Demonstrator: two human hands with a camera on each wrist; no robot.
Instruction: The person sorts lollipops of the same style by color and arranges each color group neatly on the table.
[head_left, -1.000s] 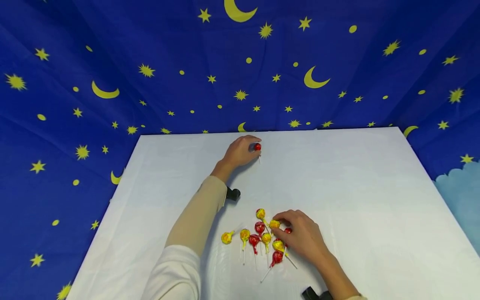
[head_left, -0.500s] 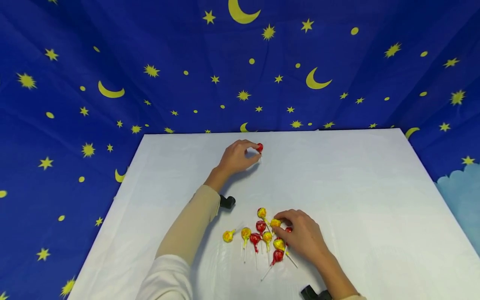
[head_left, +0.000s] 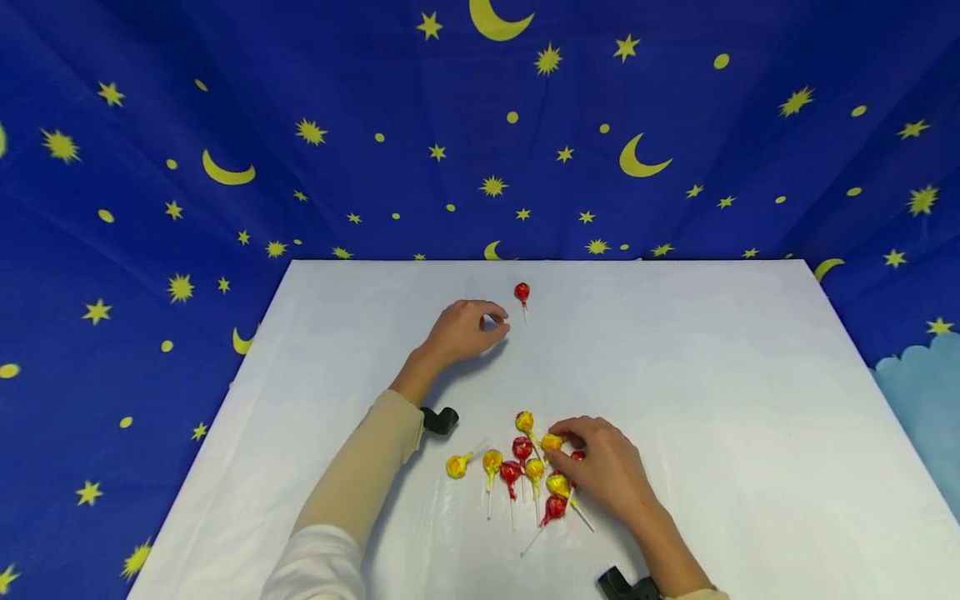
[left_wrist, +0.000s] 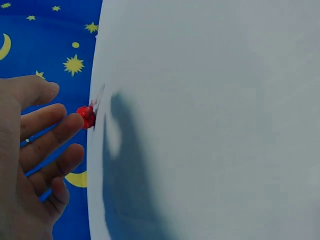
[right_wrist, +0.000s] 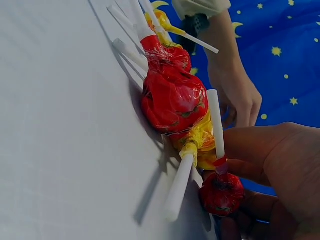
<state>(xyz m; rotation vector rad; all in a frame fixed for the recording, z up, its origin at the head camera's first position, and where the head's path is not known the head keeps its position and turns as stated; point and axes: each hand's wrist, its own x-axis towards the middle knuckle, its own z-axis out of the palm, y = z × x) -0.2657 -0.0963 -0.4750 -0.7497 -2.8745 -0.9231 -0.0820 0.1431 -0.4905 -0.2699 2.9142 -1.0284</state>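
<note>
A red-wrapped lollipop lies alone near the table's back edge, its white stick toward the person. Just left of and nearer than it is my left hand, fingers loosely curved, nothing in them. In the left wrist view the red lollipop shows beyond the fingertips. My right hand pinches a yellow lollipop between thumb and fingers at the right side of a loose group. A red lollipop and a yellow lollipop lie by that hand. Beside its palm is another red lollipop, partly covered in the head view.
The group also holds yellow lollipops, one off at the left, and red ones such as the lollipop in the middle. A white-covered table bears everything. Blue star-and-moon cloth hangs behind. Black wrist mounts sit on both wrists.
My left hand has let go of the red lollipop at the back and drawn back toward the left and the person. The right hand stays at the yellow lollipop.
</note>
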